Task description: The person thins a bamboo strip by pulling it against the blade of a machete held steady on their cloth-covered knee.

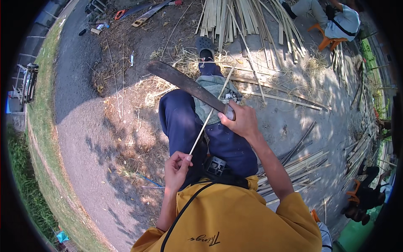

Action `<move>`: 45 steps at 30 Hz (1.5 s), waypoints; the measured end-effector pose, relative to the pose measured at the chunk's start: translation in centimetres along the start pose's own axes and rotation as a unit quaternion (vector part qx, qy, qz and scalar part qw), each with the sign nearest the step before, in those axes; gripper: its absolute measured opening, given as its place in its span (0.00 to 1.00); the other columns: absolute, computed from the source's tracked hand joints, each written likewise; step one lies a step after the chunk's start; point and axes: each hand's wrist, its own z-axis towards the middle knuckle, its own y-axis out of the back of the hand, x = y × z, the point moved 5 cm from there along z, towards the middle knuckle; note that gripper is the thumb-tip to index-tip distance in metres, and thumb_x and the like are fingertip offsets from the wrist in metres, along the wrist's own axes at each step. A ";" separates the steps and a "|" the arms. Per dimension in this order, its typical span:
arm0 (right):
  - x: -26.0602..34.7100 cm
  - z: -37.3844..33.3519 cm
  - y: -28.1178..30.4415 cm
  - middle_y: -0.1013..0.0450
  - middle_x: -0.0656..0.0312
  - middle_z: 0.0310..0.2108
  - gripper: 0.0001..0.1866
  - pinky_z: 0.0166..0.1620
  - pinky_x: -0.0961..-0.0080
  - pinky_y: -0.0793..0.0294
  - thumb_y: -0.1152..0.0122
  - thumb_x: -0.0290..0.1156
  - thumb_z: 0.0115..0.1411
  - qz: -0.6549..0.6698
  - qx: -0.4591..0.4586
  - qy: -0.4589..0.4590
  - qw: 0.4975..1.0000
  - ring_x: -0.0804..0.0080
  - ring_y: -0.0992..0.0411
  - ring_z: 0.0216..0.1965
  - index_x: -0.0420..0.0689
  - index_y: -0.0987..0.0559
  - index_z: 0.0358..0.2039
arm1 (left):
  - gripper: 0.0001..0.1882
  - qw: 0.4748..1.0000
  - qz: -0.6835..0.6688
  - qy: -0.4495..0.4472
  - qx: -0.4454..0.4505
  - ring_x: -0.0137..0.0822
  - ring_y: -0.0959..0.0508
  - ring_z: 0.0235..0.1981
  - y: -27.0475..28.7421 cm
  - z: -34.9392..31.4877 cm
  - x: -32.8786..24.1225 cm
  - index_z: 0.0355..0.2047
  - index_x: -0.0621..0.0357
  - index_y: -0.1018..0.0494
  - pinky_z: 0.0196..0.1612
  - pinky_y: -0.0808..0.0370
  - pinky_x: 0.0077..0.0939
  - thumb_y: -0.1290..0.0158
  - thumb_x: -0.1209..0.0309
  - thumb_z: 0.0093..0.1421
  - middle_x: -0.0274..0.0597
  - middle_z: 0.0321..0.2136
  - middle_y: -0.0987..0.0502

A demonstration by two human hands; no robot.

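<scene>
My right hand (pixel 241 122) is closed round the handle of a machete (pixel 189 86), whose long dark blade points to the far left. Between thumb and fingers, my left hand (pixel 177 169) pinches the near end of a thin pale bamboo strip (pixel 200 137). The strip runs up and away across my lap and meets the blade close to the handle; whether the edge is cutting into it I cannot tell. Under the blade a grey-green cloth (pixel 202 111) lies over my leg in dark blue trousers (pixel 181 113).
A big pile of split bamboo strips (pixel 231 19) lies ahead, with more strips (pixel 298 170) at my right. Curly shavings (pixel 157 94) litter the ground. Two saws (pixel 147 14) lie at the far left. One person (pixel 342 23) sits on an orange stool (pixel 329 42); another person (pixel 363 201) is at right.
</scene>
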 end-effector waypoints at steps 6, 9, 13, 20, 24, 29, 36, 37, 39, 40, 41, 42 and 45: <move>0.1 -0.1 -0.1 0.27 0.50 0.15 0.27 0.28 0.52 0.24 0.33 0.59 0.58 0.025 -0.022 0.018 0.999 0.45 0.22 0.21 0.44 0.20 0.32 | 0.05 0.999 0.035 0.007 0.012 0.12 0.35 0.19 -0.2 1.8 -0.7 0.37 0.62 0.23 0.21 0.44 0.13 0.42 0.74 0.72 0.29 0.24 0.23; -0.1 -0.4 0.2 0.27 0.51 0.15 0.27 0.28 0.52 0.24 0.33 0.60 0.57 0.019 -0.004 0.021 1.000 0.45 0.22 0.21 0.44 0.20 0.32 | 0.06 0.998 0.063 -0.019 0.017 0.12 0.33 0.21 -1.7 3.4 -2.2 0.36 0.63 0.23 0.23 0.41 0.13 0.42 0.74 0.72 0.29 0.25 0.23; 0.3 -0.5 0.3 0.27 0.50 0.16 0.28 0.29 0.52 0.25 0.33 0.61 0.57 -0.007 0.046 0.035 0.998 0.45 0.22 0.22 0.44 0.19 0.34 | 0.06 0.996 0.053 -0.070 0.031 0.16 0.26 0.26 -5.2 6.7 -3.7 0.37 0.65 0.22 0.28 0.32 0.14 0.42 0.75 0.72 0.31 0.27 0.22; 0.5 -0.4 0.3 0.27 0.50 0.16 0.28 0.29 0.51 0.25 0.32 0.61 0.56 -0.046 0.049 0.052 0.996 0.44 0.22 0.23 0.46 0.20 0.35 | 0.06 0.997 0.032 -0.066 0.040 0.19 0.23 0.29 -7.6 10.2 -4.2 0.37 0.68 0.22 0.29 0.30 0.15 0.42 0.76 0.71 0.34 0.29 0.20; 0.8 -0.4 0.0 0.27 0.50 0.16 0.28 0.29 0.51 0.25 0.32 0.61 0.56 -0.057 0.027 0.026 0.998 0.44 0.22 0.23 0.46 0.19 0.35 | 0.06 0.983 0.090 -0.157 -0.025 0.16 0.26 0.24 -6.7 8.2 -3.8 0.37 0.67 0.21 0.24 0.34 0.16 0.42 0.76 0.71 0.33 0.26 0.21; 0.2 -0.2 -0.2 0.27 0.49 0.16 0.28 0.28 0.51 0.26 0.34 0.61 0.57 -0.018 0.004 -0.002 1.000 0.44 0.23 0.22 0.44 0.19 0.35 | 0.07 0.975 0.159 -0.146 -0.058 0.14 0.30 0.21 -4.4 4.3 -3.4 0.35 0.67 0.22 0.22 0.40 0.16 0.42 0.75 0.71 0.32 0.23 0.22; 0.2 0.0 0.1 0.25 0.49 0.17 0.29 0.29 0.50 0.23 0.35 0.61 0.59 -0.004 0.005 0.004 1.000 0.44 0.21 0.23 0.44 0.18 0.38 | 0.07 0.979 0.163 -0.103 -0.070 0.13 0.32 0.20 -0.8 0.8 -1.2 0.34 0.64 0.22 0.22 0.41 0.16 0.41 0.74 0.70 0.30 0.20 0.23; 0.1 0.1 0.1 0.25 0.49 0.17 0.29 0.29 0.50 0.23 0.35 0.61 0.59 -0.002 0.013 0.006 1.000 0.44 0.21 0.23 0.44 0.18 0.38 | 0.07 0.976 0.172 -0.113 -0.074 0.13 0.32 0.20 -1.0 1.0 -1.5 0.34 0.64 0.22 0.22 0.41 0.16 0.41 0.74 0.70 0.30 0.21 0.23; 0.0 0.2 0.1 0.25 0.49 0.17 0.29 0.29 0.50 0.23 0.36 0.61 0.59 -0.002 0.018 0.010 1.000 0.44 0.21 0.23 0.44 0.18 0.38 | 0.07 0.976 0.166 -0.118 -0.074 0.13 0.32 0.20 -1.6 1.6 -2.0 0.34 0.64 0.22 0.22 0.41 0.16 0.41 0.74 0.70 0.30 0.21 0.22; -0.2 0.1 -0.1 0.25 0.49 0.17 0.30 0.29 0.50 0.23 0.36 0.62 0.58 0.004 0.028 0.012 1.000 0.44 0.21 0.23 0.44 0.18 0.38 | 0.07 0.977 0.160 -0.120 -0.074 0.13 0.32 0.20 -2.1 2.1 -2.3 0.34 0.64 0.22 0.22 0.40 0.16 0.40 0.75 0.70 0.30 0.21 0.22; -0.4 -0.1 -0.2 0.25 0.49 0.16 0.30 0.29 0.50 0.23 0.36 0.62 0.58 0.009 0.037 0.013 0.999 0.44 0.21 0.23 0.44 0.18 0.38 | 0.07 0.977 0.159 -0.124 -0.073 0.13 0.32 0.20 -2.7 2.8 -2.7 0.34 0.64 0.22 0.22 0.40 0.16 0.40 0.75 0.70 0.30 0.21 0.22; -0.5 -0.2 0.0 0.25 0.49 0.16 0.30 0.29 0.50 0.23 0.36 0.62 0.58 0.007 0.035 0.014 0.999 0.44 0.21 0.23 0.44 0.18 0.38 | 0.06 0.975 0.164 -0.140 -0.057 0.13 0.31 0.20 -3.6 3.7 -3.0 0.34 0.65 0.22 0.22 0.40 0.16 0.40 0.75 0.69 0.31 0.22 0.22; -0.1 -0.5 0.1 0.28 0.49 0.16 0.30 0.29 0.52 0.26 0.34 0.62 0.57 -0.002 0.051 0.033 0.998 0.44 0.23 0.22 0.43 0.18 0.38 | 0.06 0.971 0.163 -0.169 -0.038 0.15 0.29 0.21 -6.0 6.0 -4.3 0.34 0.66 0.23 0.23 0.37 0.17 0.41 0.77 0.70 0.33 0.22 0.21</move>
